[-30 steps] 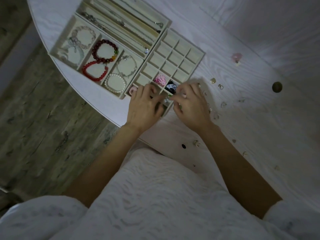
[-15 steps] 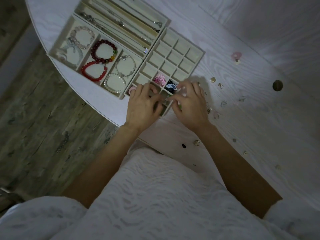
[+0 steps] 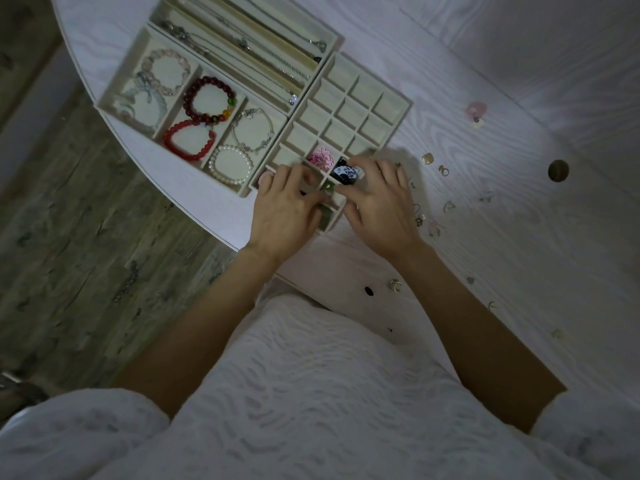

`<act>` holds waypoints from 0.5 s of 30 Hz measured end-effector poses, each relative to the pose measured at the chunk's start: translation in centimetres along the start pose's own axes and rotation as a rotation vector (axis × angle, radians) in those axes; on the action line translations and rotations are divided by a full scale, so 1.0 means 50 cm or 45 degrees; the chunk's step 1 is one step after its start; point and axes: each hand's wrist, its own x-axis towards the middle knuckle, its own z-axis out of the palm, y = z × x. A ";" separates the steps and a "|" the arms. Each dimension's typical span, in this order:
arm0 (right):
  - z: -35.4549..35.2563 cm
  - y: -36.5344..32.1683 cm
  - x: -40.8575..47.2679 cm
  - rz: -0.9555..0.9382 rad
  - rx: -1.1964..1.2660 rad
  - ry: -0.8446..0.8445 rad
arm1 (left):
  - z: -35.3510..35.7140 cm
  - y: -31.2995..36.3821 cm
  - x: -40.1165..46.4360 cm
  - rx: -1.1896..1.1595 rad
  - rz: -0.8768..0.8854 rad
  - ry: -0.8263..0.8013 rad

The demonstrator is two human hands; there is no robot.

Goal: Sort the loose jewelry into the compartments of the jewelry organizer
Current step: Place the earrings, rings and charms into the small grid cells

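The beige grid organizer (image 3: 409,105) lies on the white table (image 3: 519,244). A pink flower piece (image 3: 320,158) and a blue-and-white piece (image 3: 344,174) sit in near compartments. My left hand (image 3: 284,213) and my right hand (image 3: 379,206) hover over the nearest compartments, fingers curled, fingertips meeting around a small green piece (image 3: 327,188). My right hand seems to pinch it; my left hand's grip is hidden. Loose pieces lie to the right: a gold square (image 3: 428,158), a small ring (image 3: 443,170) and a pink piece (image 3: 476,110).
A bracelet tray (image 3: 119,76) with red, pearl and clear bracelets and a necklace tray (image 3: 333,36) adjoin the grid on the left. A gold ring (image 3: 394,285) lies near my right forearm. A round hole (image 3: 558,170) is in the table. The table edge curves at left.
Both hands stay over the same near compartments; the fingertips have shifted slightly around the green piece. Nothing else has moved.
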 end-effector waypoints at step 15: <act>-0.010 0.014 -0.031 0.238 0.306 0.185 | 0.007 0.002 -0.005 -0.221 -0.062 0.063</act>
